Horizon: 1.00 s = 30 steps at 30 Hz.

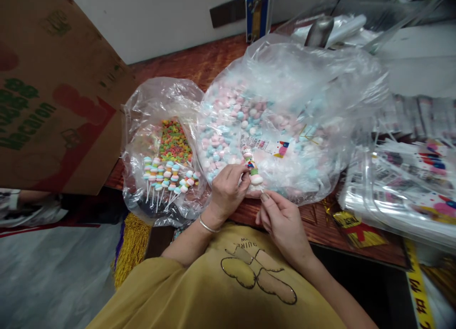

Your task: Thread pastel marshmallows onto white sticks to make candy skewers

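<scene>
My left hand (228, 189) is closed, thumb and fingers pinching the edge of a marshmallow skewer (255, 178) that has a printed clear wrapper around it. Pink, white and green pieces show through the wrapper. Just right of its lower end, my right hand (281, 220) is pinched together; whatever is between those fingertips is too small to make out. Both hands are at the near edge of a large clear bag (302, 77) of pastel marshmallows (217, 141). A flat printed wrapper (281, 148) lies on the marshmallows.
Left, a smaller plastic bag (167, 87) holds finished marshmallow skewers (169, 174) and colourful ring candies (174, 139). A cardboard box (57, 96) stands beyond. Printed wrappers (399, 177) are stacked right, near a gold twist-tie packet (359, 229) at the table edge (392, 253).
</scene>
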### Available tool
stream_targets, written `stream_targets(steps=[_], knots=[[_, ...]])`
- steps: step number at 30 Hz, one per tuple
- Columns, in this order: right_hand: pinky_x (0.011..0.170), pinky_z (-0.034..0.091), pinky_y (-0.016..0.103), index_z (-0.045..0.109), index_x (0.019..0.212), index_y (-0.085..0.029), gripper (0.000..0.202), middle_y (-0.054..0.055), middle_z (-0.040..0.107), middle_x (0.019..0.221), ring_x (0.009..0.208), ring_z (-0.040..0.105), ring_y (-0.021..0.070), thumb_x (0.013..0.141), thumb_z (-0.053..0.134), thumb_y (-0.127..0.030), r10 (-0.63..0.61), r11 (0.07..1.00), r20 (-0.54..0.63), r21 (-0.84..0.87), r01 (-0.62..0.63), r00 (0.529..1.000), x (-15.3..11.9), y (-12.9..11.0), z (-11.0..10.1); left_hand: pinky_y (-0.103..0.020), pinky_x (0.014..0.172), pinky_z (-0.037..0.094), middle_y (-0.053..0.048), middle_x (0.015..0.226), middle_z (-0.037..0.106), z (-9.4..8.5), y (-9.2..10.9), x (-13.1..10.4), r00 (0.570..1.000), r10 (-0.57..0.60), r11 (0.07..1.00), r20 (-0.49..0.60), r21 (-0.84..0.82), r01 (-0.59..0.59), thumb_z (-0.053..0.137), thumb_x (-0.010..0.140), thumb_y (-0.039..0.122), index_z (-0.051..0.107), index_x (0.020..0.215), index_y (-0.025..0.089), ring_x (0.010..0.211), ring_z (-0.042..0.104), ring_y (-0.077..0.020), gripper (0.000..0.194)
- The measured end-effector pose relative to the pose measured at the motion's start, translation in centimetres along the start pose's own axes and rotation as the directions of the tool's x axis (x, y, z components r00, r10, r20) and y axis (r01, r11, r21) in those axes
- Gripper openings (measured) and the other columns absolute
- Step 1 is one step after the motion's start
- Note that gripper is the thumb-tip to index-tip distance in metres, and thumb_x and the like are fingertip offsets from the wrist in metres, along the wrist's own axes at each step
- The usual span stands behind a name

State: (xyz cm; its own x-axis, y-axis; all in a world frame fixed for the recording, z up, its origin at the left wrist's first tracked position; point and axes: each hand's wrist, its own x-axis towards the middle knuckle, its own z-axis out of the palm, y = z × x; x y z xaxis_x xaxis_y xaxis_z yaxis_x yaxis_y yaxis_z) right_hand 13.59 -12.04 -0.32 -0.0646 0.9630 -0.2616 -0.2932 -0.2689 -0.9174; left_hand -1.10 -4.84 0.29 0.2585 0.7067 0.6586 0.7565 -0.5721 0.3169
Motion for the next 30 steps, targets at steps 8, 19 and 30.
stream_targets(steps=[8, 19, 30], knots=[[0.050, 0.047, 0.023, 0.065, 0.088, -0.019, 0.029, -0.013, 0.035, 0.042, 0.038, 0.033, 0.0068, 0.094, 0.063, -0.047, 0.045, 0.985, -0.004, 0.166, -0.043, 0.999, 0.1, -0.1, 0.3, -0.028, 0.074, 0.053, -0.005, 0.088, 0.070, 0.0, 0.1, -0.1, 0.999, -0.003, 1.000, -0.053, 0.009, 0.004, 0.063, 0.090, 0.013, 0.060, 0.101, 0.019, 0.084, 0.067, -0.0161, 0.013], [0.049, 0.047, 0.024, 0.061, 0.077, -0.019, 0.028, -0.014, 0.033, 0.041, 0.034, 0.022, 0.0036, 0.091, 0.067, -0.042, 0.152, 0.932, 0.053, 0.324, -0.161, 0.987, 0.0, -1.6, 0.9, -0.027, 0.072, 0.049, -0.003, 0.083, 0.068, 0.3, -0.3, -0.4, 0.999, 0.001, 0.999, -0.044, 0.045, 0.001, 0.058, 0.090, 0.011, 0.058, 0.095, 0.020, 0.079, 0.064, -0.0154, 0.010], [0.049, 0.048, 0.022, 0.065, 0.079, -0.018, 0.025, -0.015, 0.031, 0.039, 0.029, 0.020, 0.0019, 0.090, 0.067, -0.040, 0.178, 0.863, 0.133, 0.455, -0.219, 0.975, 0.2, -1.6, 0.4, -0.029, 0.078, 0.054, -0.006, 0.099, 0.065, 0.9, -0.1, -0.6, 0.917, -0.399, 0.821, 0.005, -0.443, 0.359, 0.064, 0.091, 0.030, 0.055, 0.105, 0.021, 0.088, 0.065, -0.0147, 0.019]])
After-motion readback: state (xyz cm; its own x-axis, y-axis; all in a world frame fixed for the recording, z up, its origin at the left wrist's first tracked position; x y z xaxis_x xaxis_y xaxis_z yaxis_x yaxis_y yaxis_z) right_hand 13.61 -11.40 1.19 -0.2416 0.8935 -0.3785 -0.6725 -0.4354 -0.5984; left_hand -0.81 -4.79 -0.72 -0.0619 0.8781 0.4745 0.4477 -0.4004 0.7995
